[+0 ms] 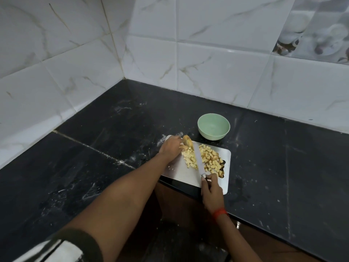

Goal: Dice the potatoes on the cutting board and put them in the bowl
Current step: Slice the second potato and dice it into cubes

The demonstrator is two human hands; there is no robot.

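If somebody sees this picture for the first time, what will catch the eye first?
The pale pile of diced potato on the cutting board stands out against the black counter. The right hand holds a knife across the pile, while the left hand holds an uncut potato piece at the board's far end. Just beyond stands an empty green bowl.
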